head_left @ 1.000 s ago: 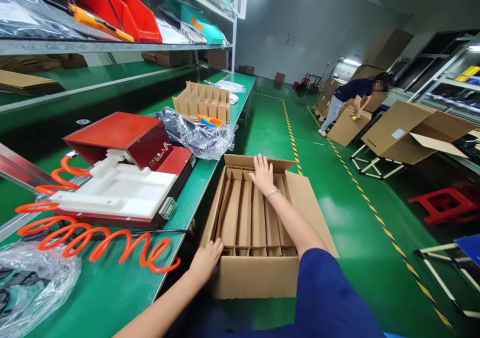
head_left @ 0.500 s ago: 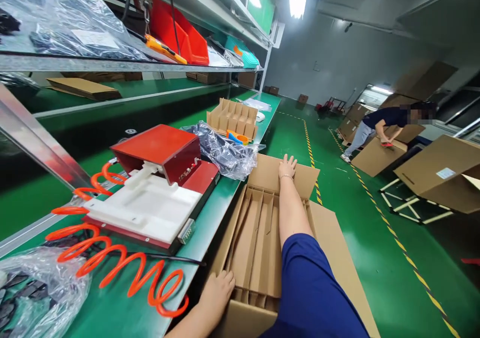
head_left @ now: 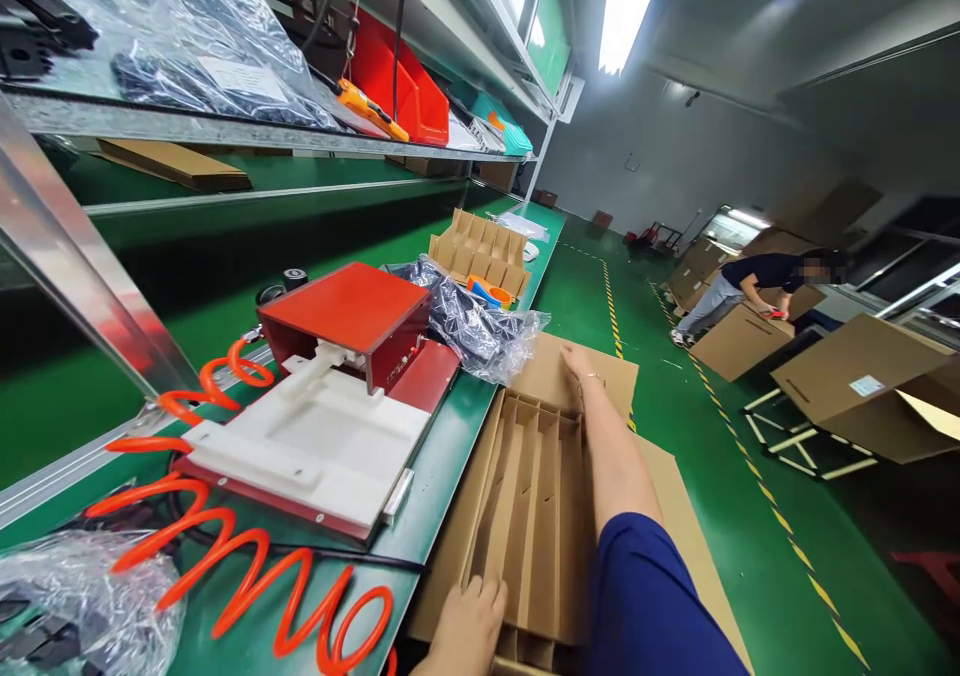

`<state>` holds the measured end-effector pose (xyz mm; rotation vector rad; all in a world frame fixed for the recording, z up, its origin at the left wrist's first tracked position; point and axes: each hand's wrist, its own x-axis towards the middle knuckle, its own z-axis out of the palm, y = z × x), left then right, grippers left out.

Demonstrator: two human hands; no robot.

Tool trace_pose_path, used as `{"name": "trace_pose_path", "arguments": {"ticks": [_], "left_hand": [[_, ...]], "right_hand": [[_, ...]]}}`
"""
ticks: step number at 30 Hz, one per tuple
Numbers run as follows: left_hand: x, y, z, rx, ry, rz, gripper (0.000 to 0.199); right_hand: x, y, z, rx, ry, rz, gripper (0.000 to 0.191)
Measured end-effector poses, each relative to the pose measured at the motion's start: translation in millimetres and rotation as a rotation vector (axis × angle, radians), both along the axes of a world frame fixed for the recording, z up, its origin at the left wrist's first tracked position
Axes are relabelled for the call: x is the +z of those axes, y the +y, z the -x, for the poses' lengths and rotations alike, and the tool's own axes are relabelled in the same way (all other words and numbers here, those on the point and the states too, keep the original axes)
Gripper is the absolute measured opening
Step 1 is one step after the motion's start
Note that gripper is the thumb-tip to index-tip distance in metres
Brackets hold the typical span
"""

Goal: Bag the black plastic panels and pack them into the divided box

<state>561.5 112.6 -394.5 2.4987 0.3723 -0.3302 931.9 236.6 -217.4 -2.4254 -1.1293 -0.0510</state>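
A deep cardboard box (head_left: 450,546) stands beside the workbench with its flaps raised or folded out. Inside it sits a cardboard divider insert (head_left: 525,516) with long narrow slots. My left hand (head_left: 471,616) lies at the near left of the insert, its fingers stretched over the cardboard edges. Against the inner face of the far flap (head_left: 611,376) rests my right hand (head_left: 579,361), fingers loosely bent and partly hidden by the hand itself. Neither hand shows a separate object in it.
On the green workbench (head_left: 442,486) are a red and white fixture (head_left: 345,356), an orange coiled hose (head_left: 300,596), bagged black parts (head_left: 480,326), another divider (head_left: 480,251) and an orange tape dispenser (head_left: 491,291). A shelf hangs above. A co-worker (head_left: 750,286) bends over cartons across the aisle.
My right hand has turned from spread flat on the far flap to loosely bent there. My left hand has moved from the box's near left edge onto the insert. The view has shifted.
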Motion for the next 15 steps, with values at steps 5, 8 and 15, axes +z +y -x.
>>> {"name": "trace_pose_path", "arguments": {"ticks": [5,8,15], "left_hand": [[29.1,1.5,0.9,-0.039,-0.025,-0.011,0.079],[42.1,3.9,1.6,-0.006,-0.006,-0.038,0.075],[57.9,7.7,3.6,0.014,0.018,-0.061,0.070]], "right_hand": [[49.4,62.6,34.1,0.192,0.082,0.042,0.046],[45.3,98.5,70.3,0.234,0.094,0.183,0.032],[41.7,109.8,99.2,0.163,0.111,0.271,0.024]]}}
